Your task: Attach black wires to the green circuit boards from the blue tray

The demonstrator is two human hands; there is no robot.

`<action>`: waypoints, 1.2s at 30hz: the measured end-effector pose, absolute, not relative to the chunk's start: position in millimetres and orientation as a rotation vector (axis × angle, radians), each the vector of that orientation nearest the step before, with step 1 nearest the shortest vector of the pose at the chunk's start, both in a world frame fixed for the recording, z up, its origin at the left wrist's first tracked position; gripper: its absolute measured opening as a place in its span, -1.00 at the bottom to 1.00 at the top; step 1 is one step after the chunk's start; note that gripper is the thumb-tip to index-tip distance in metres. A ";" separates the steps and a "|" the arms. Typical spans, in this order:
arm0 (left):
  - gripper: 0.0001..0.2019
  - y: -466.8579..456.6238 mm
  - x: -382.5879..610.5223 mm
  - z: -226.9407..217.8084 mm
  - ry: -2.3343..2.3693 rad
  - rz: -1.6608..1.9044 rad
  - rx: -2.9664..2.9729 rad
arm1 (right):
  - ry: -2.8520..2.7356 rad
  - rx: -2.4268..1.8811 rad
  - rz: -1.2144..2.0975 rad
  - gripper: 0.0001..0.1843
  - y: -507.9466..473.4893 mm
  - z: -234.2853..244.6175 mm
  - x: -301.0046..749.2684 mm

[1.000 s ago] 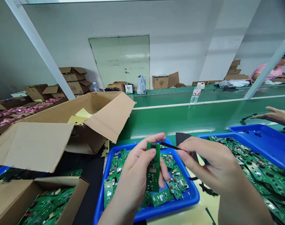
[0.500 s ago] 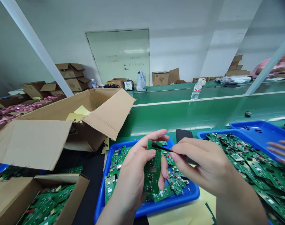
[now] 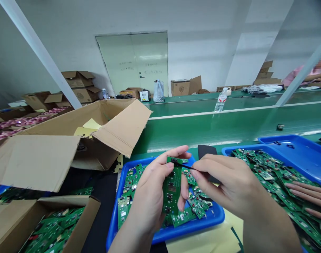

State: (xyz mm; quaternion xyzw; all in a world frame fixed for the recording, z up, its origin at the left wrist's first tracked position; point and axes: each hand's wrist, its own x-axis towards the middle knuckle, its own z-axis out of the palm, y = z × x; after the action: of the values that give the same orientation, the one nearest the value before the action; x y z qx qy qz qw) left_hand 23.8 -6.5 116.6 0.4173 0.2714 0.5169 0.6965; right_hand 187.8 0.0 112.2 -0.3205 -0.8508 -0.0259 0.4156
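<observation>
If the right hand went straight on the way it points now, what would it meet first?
Probably the green circuit board held in the left hand, near its upper end. The thin black strip in the right hand seems to reach it, though depth is unclear.

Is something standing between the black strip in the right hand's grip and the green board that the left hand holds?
Nothing visible stands between them. The thin black strip, pinched by the right hand, already reaches over the top end of the green circuit board held in the left hand.
</observation>
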 end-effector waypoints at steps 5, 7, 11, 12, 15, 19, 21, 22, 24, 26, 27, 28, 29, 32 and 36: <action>-0.70 -5.6 26.4 116.0 0.633 1.171 0.945 | -2.142 -0.795 -0.062 -0.76 -2.0 114.7 186.1; -0.71 -4.8 27.2 116.3 0.663 1.189 0.951 | -2.144 -0.761 -0.072 -0.75 -2.9 115.4 185.1; -0.70 -3.7 28.4 116.7 0.707 1.191 0.934 | -2.112 -0.735 -0.171 -0.72 -3.0 115.1 184.5; -0.69 -3.6 28.9 116.8 0.710 1.186 0.933 | -2.104 -0.739 -0.199 -0.71 -2.8 114.9 184.5; -0.69 -2.8 31.0 116.7 0.722 1.173 0.934 | -2.097 -0.734 -0.230 -0.71 -3.0 114.0 183.8; -0.70 1.0 31.3 116.6 0.773 1.235 0.912 | -2.104 -0.717 -0.240 -0.71 -5.6 113.3 182.2; -0.70 3.2 29.8 116.9 0.798 1.294 0.907 | -2.101 -0.716 -0.260 -0.69 -7.0 113.2 182.7; -0.70 3.7 29.1 117.0 0.803 1.310 0.905 | -2.094 -0.716 -0.268 -0.69 -7.4 113.3 183.1; -0.69 3.2 28.8 117.2 0.789 1.298 0.903 | -2.079 -0.713 -0.267 -0.69 -7.3 113.6 184.1; -0.70 0.8 30.3 116.9 0.760 1.271 0.905 | -2.087 -0.704 -0.232 -0.71 -6.2 113.9 184.4; -0.70 -0.6 31.4 116.7 0.746 1.259 0.909 | -2.095 -0.696 -0.205 -0.72 -5.5 113.9 184.2; -0.71 -2.1 32.6 116.6 0.734 1.251 0.914 | -2.103 -0.691 -0.177 -0.73 -4.7 113.9 184.0; -0.71 -3.2 33.7 116.4 0.724 1.242 0.918 | -2.112 -0.689 -0.150 -0.74 -4.0 113.7 183.7; -0.71 -4.8 35.4 116.4 0.700 1.222 0.921 | -2.122 -0.693 -0.137 -0.75 -2.6 113.1 183.7; -0.70 -3.8 34.0 115.8 0.693 1.216 0.902 | -2.128 -0.719 -0.193 -0.74 -2.1 112.9 184.7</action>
State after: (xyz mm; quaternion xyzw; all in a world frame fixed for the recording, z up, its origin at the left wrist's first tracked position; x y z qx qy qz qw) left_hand 34.0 -3.8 115.8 0.4006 0.3077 0.5400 0.6732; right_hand 184.7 -2.1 112.9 -0.2881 -0.8526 -0.0774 0.4290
